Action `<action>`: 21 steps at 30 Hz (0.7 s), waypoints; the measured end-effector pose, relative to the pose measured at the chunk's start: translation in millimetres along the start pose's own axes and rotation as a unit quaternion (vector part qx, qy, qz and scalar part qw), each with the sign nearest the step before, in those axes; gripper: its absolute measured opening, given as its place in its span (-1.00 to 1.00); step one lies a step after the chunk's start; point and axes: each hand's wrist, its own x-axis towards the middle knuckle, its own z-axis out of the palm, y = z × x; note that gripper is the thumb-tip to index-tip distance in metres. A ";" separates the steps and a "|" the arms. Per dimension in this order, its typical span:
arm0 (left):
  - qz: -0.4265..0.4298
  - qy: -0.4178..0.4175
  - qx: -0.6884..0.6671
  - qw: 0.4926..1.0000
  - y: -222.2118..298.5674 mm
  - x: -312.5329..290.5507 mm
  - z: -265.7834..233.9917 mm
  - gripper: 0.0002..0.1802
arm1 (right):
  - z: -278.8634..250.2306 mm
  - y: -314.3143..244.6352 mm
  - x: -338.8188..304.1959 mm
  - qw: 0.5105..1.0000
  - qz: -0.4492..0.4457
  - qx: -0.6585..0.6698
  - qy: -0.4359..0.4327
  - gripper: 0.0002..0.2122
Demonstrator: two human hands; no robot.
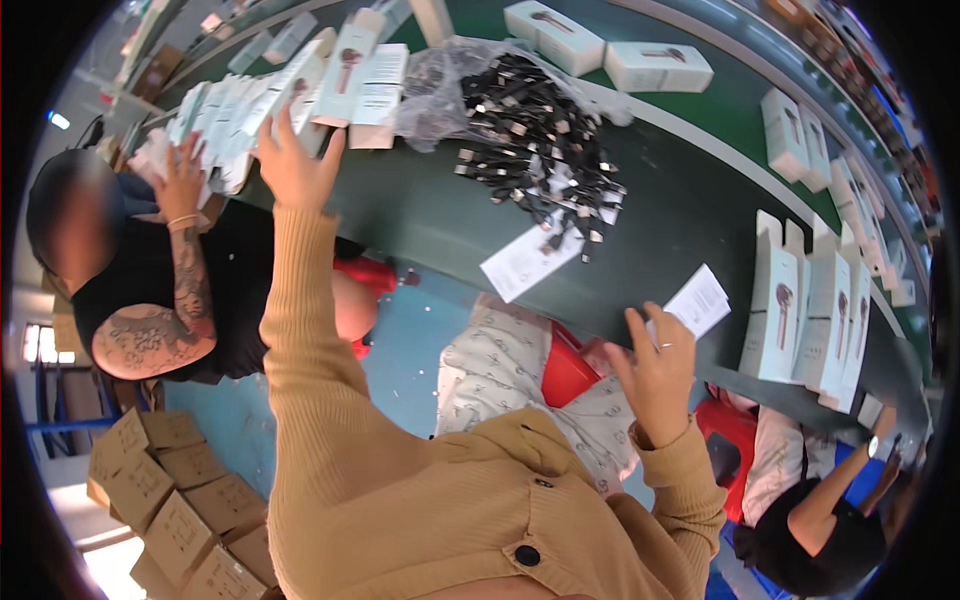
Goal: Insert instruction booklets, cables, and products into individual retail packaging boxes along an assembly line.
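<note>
Along the dark green table (400, 215), a white box (345, 85) lies just beyond the left hand (297, 172), its fingers spread; apparently reaching, it would need to close to grasp. Against the loosely bent right hand (662, 380), a folded leaflet (700, 302); whether gripped, I cannot tell.

Green bench (420, 215), cables (535, 135) (tangled), white boxes (376, 108)
</note>
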 end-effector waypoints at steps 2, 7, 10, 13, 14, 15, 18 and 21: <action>-0.026 -0.008 0.071 0.997 -29.8 16.3 20.8 -0.06 | 20.1 -21.4 16.3 0.998 -0.041 0.038 -0.011 -0.48; -0.132 -0.188 0.124 0.965 -40.8 28.1 61.7 -0.05 | 65.3 -60.9 42.5 0.985 -0.148 0.077 -0.034 -0.42; -0.119 -0.204 0.159 0.959 -24.6 37.4 56.0 -0.07 | 83.0 -60.6 39.2 0.989 -0.150 -0.005 0.002 -0.58; -0.082 -0.172 0.198 0.962 -10.4 36.4 53.1 -0.17 | 71.8 -53.0 37.8 0.986 -0.165 0.031 0.014 -0.72; -0.064 -0.168 0.091 0.979 -24.8 36.0 60.0 -0.19 | 65.6 -51.0 38.8 0.985 -0.169 0.030 0.016 -0.72; -0.042 -0.166 -0.019 0.985 -27.2 37.0 63.9 -0.21 | 59.9 -48.4 38.9 0.986 -0.155 0.058 0.030 -0.73; -0.131 -0.187 -0.054 0.972 -16.0 34.4 72.4 -0.20 | 36.1 -38.6 40.7 0.985 -0.115 0.106 0.069 -0.73; -0.221 -0.136 -0.146 0.954 -37.2 24.4 92.6 -0.13 | 5.0 -26.9 47.3 0.978 -0.079 0.148 0.120 -0.68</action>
